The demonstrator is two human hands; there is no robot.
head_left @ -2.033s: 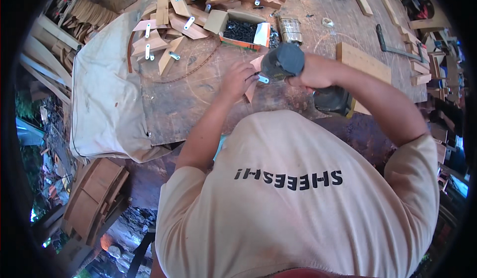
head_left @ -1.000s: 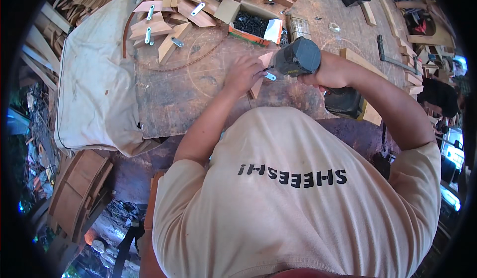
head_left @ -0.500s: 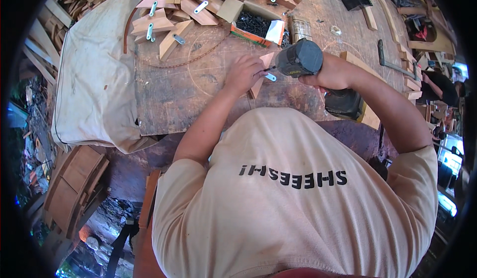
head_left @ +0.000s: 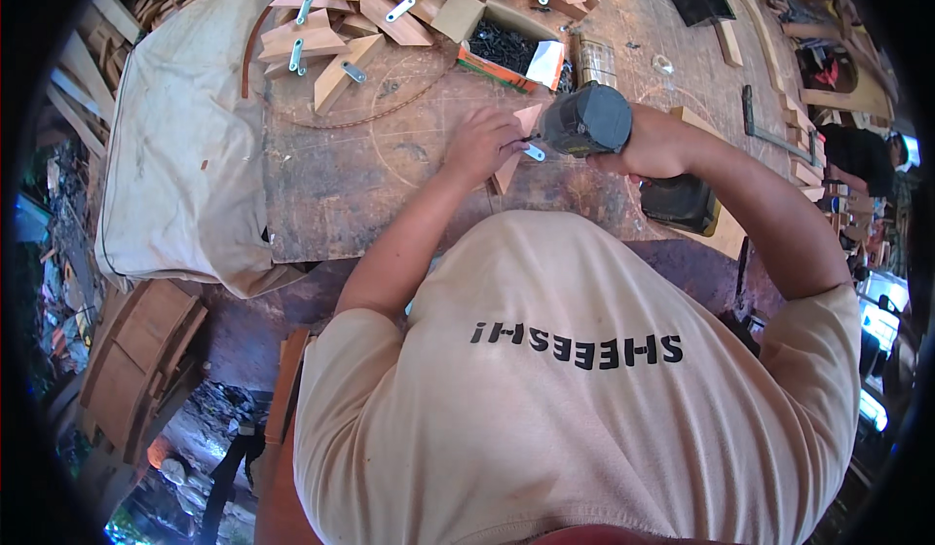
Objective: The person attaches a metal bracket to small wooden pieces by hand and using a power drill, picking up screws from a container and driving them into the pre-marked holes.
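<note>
My right hand (head_left: 654, 143) is wrapped round the handle of a dark cordless drill (head_left: 589, 121), its battery base (head_left: 680, 202) low at the bench's near edge. The drill points left, its bit meeting the fingertips of my left hand (head_left: 484, 144). That hand is closed over a small wooden block (head_left: 506, 175) and steadies it on the bench. From the block a small metal plate (head_left: 534, 152) with a hole sticks out toward the right. Whether a screw sits between my left fingertips is too small to tell.
Beyond my hands stands an open cardboard box (head_left: 502, 46) of dark screws. Several wooden blocks with metal plates (head_left: 399, 9) are heaped at the far left of the workbench (head_left: 321, 189). A pale cloth (head_left: 185, 155) covers its left end. A clamp (head_left: 769, 128) lies right.
The drill has tipped slightly while its bit stays at the block. Both hands keep nearly the same place, and the whole view has shifted a little.
</note>
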